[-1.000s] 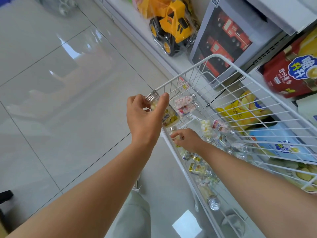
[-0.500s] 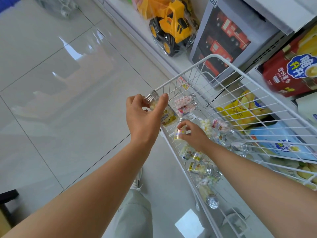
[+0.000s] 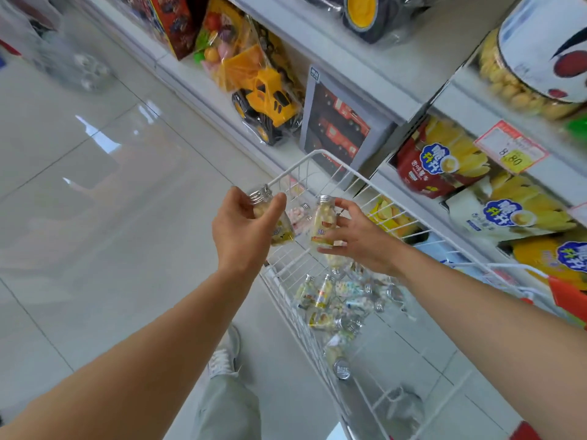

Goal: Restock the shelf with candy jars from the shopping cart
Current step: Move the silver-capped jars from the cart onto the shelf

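Fingers (image 3: 347,207) curled, both hands. Shelf (image 3: 365,58) now fills my view, cart (image 3: 317,153) at its foot. My left hand (image 3: 241,230) grips one candy jar (image 3: 282,228) above the cart's far corner; right hand (image 3: 359,239) has just lifted a second jar (image 3: 320,217) clear. Shelving comes next, I reckon; more jars (image 3: 324,293) wait below.

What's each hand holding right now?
Left hand: grips a candy jar.
Right hand: holds a second candy jar.
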`<action>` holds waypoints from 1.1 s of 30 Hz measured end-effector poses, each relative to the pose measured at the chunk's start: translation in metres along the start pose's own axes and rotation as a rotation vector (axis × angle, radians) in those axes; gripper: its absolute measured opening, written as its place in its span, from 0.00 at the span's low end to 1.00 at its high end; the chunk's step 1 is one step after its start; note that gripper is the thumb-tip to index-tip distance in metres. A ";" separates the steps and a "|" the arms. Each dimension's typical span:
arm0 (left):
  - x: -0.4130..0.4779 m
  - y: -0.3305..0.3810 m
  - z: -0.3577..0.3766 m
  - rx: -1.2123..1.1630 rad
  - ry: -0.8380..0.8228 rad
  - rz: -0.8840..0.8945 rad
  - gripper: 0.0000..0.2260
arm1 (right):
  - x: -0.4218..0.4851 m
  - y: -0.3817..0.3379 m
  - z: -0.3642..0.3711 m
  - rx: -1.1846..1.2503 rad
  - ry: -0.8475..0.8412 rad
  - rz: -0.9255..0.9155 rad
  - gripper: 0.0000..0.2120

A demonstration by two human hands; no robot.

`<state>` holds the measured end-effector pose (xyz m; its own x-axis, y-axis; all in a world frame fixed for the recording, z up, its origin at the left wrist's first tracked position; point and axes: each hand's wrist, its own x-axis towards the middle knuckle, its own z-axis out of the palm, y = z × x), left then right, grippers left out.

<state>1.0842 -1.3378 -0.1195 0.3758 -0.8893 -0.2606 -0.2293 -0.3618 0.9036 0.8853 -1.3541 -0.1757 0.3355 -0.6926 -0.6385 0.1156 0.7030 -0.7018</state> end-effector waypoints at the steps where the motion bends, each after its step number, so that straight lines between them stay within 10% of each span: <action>1: -0.003 0.005 0.003 -0.019 -0.015 -0.010 0.20 | -0.008 -0.007 -0.001 0.037 -0.019 -0.011 0.29; 17: -0.069 0.192 0.054 -0.182 -0.501 0.161 0.10 | -0.222 -0.162 -0.019 -0.059 0.147 -0.492 0.36; 22: -0.106 0.284 0.081 -0.181 -0.678 0.182 0.28 | -0.319 -0.224 -0.024 -0.222 0.306 -0.701 0.35; 33: -0.194 0.423 0.133 -0.146 -0.753 0.835 0.11 | -0.458 -0.287 -0.064 -0.551 0.784 -1.011 0.33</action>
<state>0.7950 -1.3554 0.2684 -0.4929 -0.7971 0.3488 -0.0292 0.4158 0.9090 0.6388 -1.2491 0.2977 -0.2984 -0.8940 0.3344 -0.4495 -0.1775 -0.8755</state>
